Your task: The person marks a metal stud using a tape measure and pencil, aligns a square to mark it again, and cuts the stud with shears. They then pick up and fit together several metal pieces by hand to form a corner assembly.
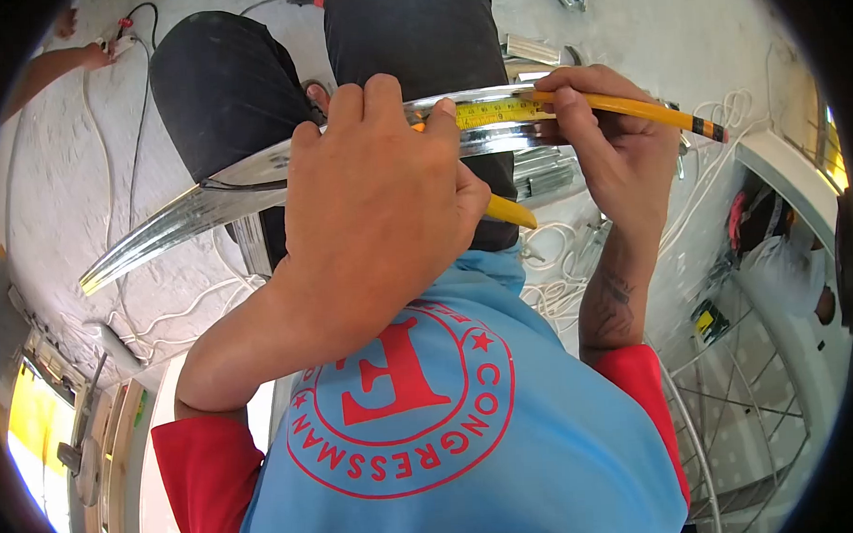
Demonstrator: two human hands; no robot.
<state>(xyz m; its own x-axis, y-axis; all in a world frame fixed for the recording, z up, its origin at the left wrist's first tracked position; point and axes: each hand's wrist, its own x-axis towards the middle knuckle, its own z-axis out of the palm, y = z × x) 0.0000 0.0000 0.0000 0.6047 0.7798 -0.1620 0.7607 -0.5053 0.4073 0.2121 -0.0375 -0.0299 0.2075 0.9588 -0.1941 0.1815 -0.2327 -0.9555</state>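
A long shiny metal channel (176, 211) lies across my thighs. My left hand (372, 198) is closed over it and over a tape measure, whose case is mostly hidden by the palm. The yellow tape blade (496, 112) runs along the channel from my left fingers to my right hand. A dark strap (245, 185) sticks out left of my left hand, and a curved yellow piece (511, 212) shows below it. My right hand (619, 138) pinches a yellow pencil (642, 109), eraser end pointing right, with the fingers at the channel's edge. The pencil's tip is close to the blade.
White cables (559, 295) lie coiled on the floor. More metal channels (545, 173) rest beyond my legs. At upper left another person's hand (95, 54) is near a cord. Another person (783, 263) is at the right, close to a round metal frame (695, 426).
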